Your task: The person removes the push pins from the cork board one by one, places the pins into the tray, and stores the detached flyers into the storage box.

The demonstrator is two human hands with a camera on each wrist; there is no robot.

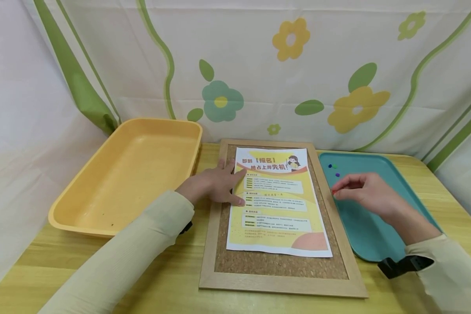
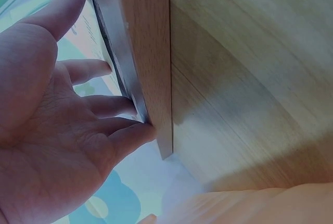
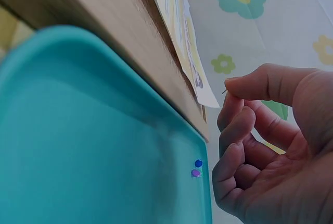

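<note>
A printed yellow-and-white poster (image 1: 276,205) lies on a cork board (image 1: 282,268) with a wooden frame. My left hand (image 1: 217,183) presses the poster's left edge with spread fingers, some of them reaching over the frame. In the left wrist view, its fingertips touch the frame and paper edge. My right hand (image 1: 363,192) pinches a red thumbtack (image 1: 335,192) between thumb and index finger, over the teal tray's left side. The right wrist view shows the thin point sticking out from the fingertips; the head is hidden there.
The teal tray (image 1: 370,237) stands against the board's right side. In it lie a blue tack (image 1: 330,165), a green tack (image 1: 335,166) and a purple tack (image 1: 338,175). A yellow tray (image 1: 129,174) is at the left. A flowered curtain (image 1: 255,56) hangs behind.
</note>
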